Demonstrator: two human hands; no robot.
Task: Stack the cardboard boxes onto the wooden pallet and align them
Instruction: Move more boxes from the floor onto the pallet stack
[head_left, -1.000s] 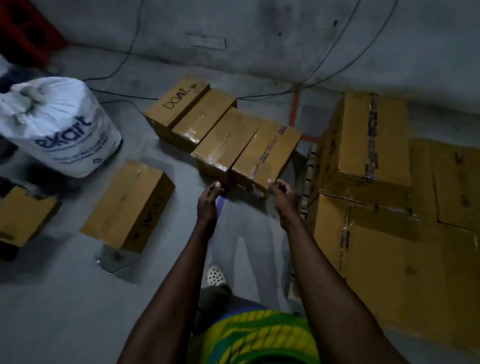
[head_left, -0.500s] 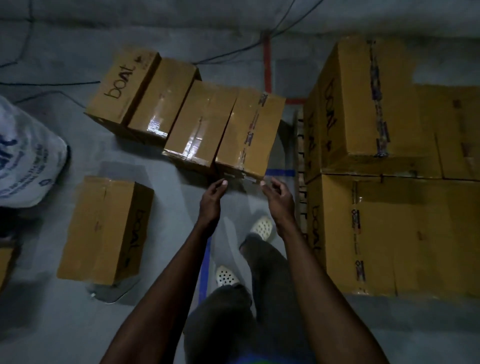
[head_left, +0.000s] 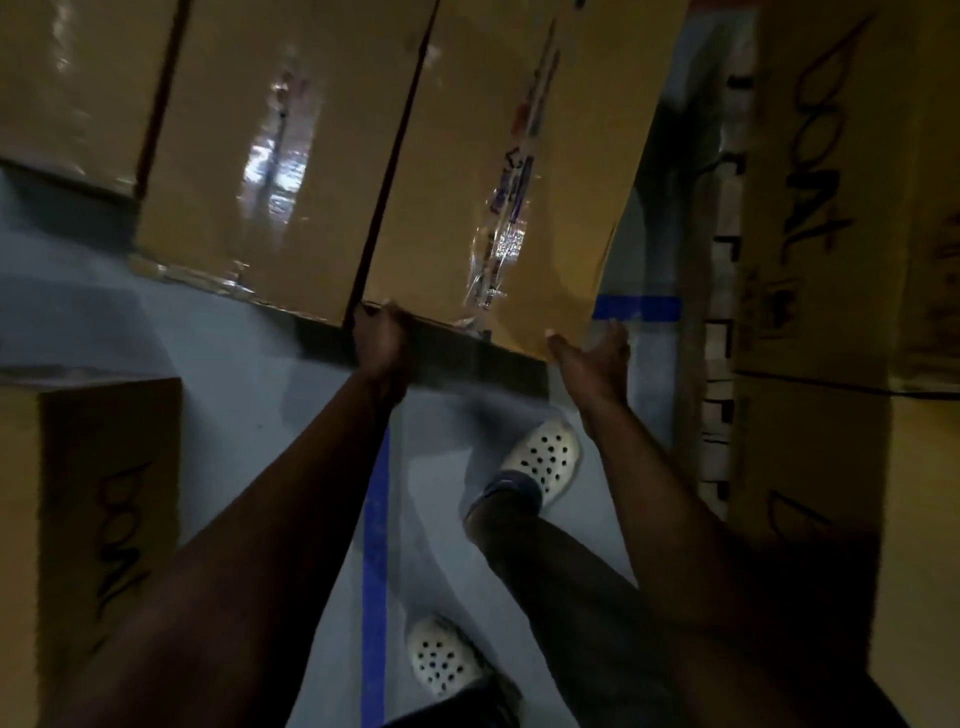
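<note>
A taped cardboard box (head_left: 467, 156) lies on the grey floor, last on the right in a row of boxes, touching its neighbour (head_left: 270, 130). My left hand (head_left: 379, 343) curls around its near left corner. At the near right corner my right hand (head_left: 592, 358) has its fingers spread, thumb against the cardboard. On the right, stacked boxes marked "boat" (head_left: 810, 208) rise in two layers. The slatted edge of the wooden pallet (head_left: 719, 364) shows beside them.
Another "boat" box (head_left: 104, 493) stands on the floor at the left. A blue tape line (head_left: 375, 571) runs along the floor between my arms. My feet in white perforated clogs (head_left: 545, 457) stand just behind the gripped box.
I have stepped and leaned in, so the row of boxes now fills the top of the view. Both hands went from hovering short of the end box to its near corners.
</note>
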